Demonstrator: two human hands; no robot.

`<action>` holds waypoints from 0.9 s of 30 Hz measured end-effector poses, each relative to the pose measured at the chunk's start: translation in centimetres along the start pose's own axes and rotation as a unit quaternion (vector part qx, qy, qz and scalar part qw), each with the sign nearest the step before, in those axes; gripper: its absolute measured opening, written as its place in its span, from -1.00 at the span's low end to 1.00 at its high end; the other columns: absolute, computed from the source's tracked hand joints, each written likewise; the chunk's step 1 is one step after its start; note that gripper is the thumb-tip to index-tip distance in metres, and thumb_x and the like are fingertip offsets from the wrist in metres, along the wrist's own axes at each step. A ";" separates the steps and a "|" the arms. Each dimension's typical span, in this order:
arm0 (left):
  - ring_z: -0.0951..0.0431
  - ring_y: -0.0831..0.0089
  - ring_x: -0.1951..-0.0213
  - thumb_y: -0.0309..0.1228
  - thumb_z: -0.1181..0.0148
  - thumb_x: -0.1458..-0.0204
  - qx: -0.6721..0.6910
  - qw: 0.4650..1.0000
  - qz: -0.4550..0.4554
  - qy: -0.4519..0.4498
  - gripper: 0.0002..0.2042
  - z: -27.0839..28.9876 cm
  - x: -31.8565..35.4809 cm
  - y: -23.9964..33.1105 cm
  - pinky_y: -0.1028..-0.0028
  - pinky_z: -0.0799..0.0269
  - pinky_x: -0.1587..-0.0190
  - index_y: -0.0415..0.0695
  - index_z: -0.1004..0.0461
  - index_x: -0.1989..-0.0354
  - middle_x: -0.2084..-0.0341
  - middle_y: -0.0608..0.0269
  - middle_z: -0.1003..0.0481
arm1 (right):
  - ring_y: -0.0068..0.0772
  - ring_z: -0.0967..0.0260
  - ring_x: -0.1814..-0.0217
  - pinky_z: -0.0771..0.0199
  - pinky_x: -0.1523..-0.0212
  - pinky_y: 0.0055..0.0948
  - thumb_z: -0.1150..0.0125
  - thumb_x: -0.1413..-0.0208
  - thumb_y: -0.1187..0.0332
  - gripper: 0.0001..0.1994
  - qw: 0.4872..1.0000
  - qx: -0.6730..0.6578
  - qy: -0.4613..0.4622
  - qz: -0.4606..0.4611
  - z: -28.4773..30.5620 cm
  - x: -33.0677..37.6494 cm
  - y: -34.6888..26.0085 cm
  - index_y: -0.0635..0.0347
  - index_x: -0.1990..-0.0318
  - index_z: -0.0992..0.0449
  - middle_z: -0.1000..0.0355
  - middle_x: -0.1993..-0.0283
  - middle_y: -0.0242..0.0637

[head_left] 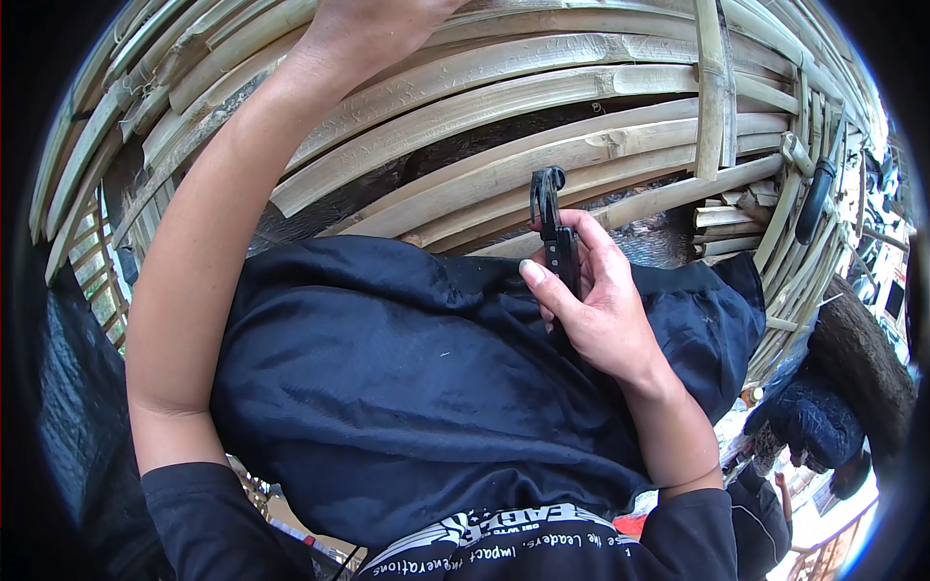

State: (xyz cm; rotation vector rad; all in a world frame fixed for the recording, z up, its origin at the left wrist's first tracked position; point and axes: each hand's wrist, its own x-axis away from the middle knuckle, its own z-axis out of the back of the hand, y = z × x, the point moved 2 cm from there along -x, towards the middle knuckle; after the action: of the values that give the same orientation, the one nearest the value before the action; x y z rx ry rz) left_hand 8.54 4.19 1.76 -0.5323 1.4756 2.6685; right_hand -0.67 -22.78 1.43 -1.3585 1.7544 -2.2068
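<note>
My right hand [612,315] is closed around a small black hand tool [550,218] above my lap. The tool points upward and has a rounded, hook-like end and small rivets along its body; its exact kind is unclear. My thumb lies along its near side, and the lower part is hidden in my palm. Stretched far forward, my left hand [373,31] reaches the top edge over the bamboo strips [504,82]. Its fingers fall outside the picture, so what they hold or touch cannot be seen.
Dark blue cloth [407,378] covers my lap. An upright bamboo slat [711,92] crosses the horizontal strips. At right, a black curved object [816,198] hangs on the bamboo near a thick log [862,358]. Another person [760,513] is at lower right.
</note>
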 end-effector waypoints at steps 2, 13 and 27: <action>-0.62 0.61 0.39 -0.54 -0.38 -0.09 0.013 1.000 -0.015 0.006 -0.94 0.0 0.0 -0.3 0.57 -0.57 0.29 -0.24 -0.71 0.28 0.43 0.23 -0.68 | -0.70 -0.29 0.22 -0.39 0.16 -0.60 -0.35 -0.23 0.41 -0.65 1.000 0.001 0.003 0.006 0.0 0.0 -0.1 0.29 -0.06 -0.36 -0.37 0.25 -0.44; -0.60 0.61 0.39 -0.56 -0.38 -0.10 0.003 1.000 0.024 -0.017 -0.95 0.2 -0.2 1.0 0.58 -0.56 0.31 -0.24 -0.71 0.29 0.43 0.24 -0.67 | -0.68 -0.28 0.20 -0.38 0.11 -0.57 -0.36 -0.21 0.40 -0.66 1.000 0.006 -0.003 -0.002 0.1 0.0 0.0 0.27 -0.04 -0.38 -0.36 0.26 -0.44; -0.65 0.56 0.37 -0.59 -0.35 -0.11 0.053 0.998 -0.027 -0.026 -0.94 0.3 -0.1 0.2 0.59 -0.62 0.28 -0.27 -0.70 0.28 0.40 0.17 -0.68 | -0.62 -0.31 0.18 -0.41 0.07 -0.52 -0.37 -0.21 0.36 -0.64 0.999 0.032 0.004 0.017 0.0 -0.1 0.3 0.30 -0.04 -0.38 -0.39 0.25 -0.39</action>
State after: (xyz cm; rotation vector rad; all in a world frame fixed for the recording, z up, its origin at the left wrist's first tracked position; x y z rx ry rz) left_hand 8.45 4.36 2.13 -0.4852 1.5562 2.5262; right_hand -0.75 -22.83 1.08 -1.3008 1.6803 -2.2329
